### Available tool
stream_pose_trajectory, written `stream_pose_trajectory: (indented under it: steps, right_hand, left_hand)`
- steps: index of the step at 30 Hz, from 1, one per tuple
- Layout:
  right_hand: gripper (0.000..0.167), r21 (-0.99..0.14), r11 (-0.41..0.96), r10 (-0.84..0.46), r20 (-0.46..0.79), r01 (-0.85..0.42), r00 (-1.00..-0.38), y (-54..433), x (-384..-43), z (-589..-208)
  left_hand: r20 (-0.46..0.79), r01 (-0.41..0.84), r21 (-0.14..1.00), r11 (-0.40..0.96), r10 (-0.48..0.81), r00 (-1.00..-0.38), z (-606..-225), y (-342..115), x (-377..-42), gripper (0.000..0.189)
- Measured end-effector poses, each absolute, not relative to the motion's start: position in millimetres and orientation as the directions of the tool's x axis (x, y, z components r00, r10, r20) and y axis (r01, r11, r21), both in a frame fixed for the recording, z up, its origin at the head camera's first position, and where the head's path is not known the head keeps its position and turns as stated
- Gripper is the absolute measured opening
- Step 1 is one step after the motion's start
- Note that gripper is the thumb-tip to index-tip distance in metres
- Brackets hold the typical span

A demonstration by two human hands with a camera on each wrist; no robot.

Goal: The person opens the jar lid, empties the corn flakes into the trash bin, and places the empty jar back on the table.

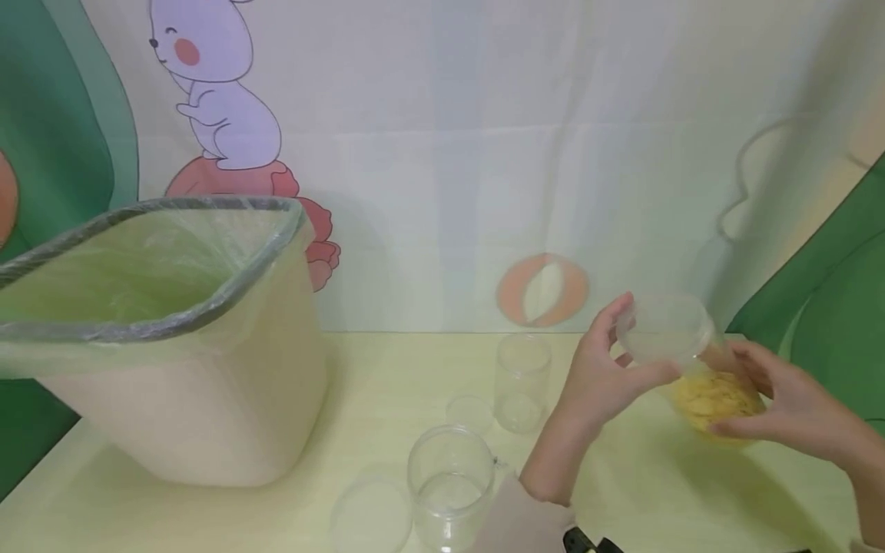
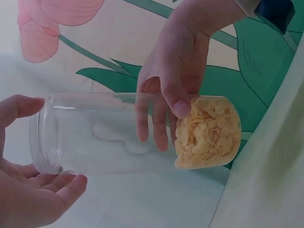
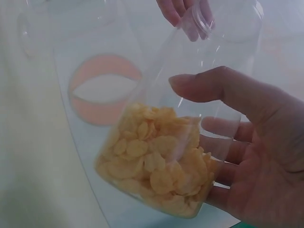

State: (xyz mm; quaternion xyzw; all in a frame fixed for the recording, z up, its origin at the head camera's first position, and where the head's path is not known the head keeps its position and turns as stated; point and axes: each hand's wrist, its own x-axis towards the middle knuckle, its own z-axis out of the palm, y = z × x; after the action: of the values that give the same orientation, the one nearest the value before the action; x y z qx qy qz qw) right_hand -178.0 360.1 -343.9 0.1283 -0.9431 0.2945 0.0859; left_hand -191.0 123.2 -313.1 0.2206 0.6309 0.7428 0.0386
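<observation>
A tall clear jar [image 1: 660, 330] is held tilted above the table on the right, its lower end part filled with yellow flakes [image 1: 715, 395]. My left hand [image 1: 601, 380] grips the jar's upper end, thumb and fingers on opposite sides of the rim. Whether a clear lid sits on that end, I cannot tell. Around the lower body curls my right hand [image 1: 791, 407], its thumb on the near side. In the right wrist view the flakes [image 3: 156, 161] lie at the bottom, and the right hand's fingers [image 3: 230, 147] show through the clear wall.
On the left stands a large bin [image 1: 235, 415] lined with a clear bag. A wide clear jar [image 1: 452, 491] and a narrower one [image 1: 523, 384] stand mid-table, with a large clear disc [image 1: 371, 514] and a small one [image 1: 470, 415] beside them. A printed curtain [image 1: 415, 153] hangs behind.
</observation>
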Motion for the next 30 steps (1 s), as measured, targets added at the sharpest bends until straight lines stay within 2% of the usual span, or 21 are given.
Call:
stream_pose_trajectory:
  steps: [3,10,21,30]
  right_hand:
    - [0.072,-0.508,0.807,-0.201,0.241,-0.3,-0.949,363,-177,-341]
    - [0.087,-0.5,0.817,-0.228,0.177,-0.287,-0.957,370,-174,-341]
    - [0.083,-0.469,0.814,-0.266,0.223,-0.343,-0.938,373,-168,-343]
    - [0.083,-0.47,0.812,-0.257,0.242,-0.345,-0.936,376,-168,-345]
  left_hand:
    - [0.297,0.233,0.95,-0.207,0.373,-0.879,-312,120,-191,0.074]
    - [0.327,0.283,0.945,-0.165,0.454,-0.829,-312,112,-192,0.077]
    - [0.416,0.424,0.898,-0.119,0.543,-0.729,-311,104,-196,0.078]
    - [0.424,0.433,0.893,-0.12,0.547,-0.722,-312,103,-196,0.077]
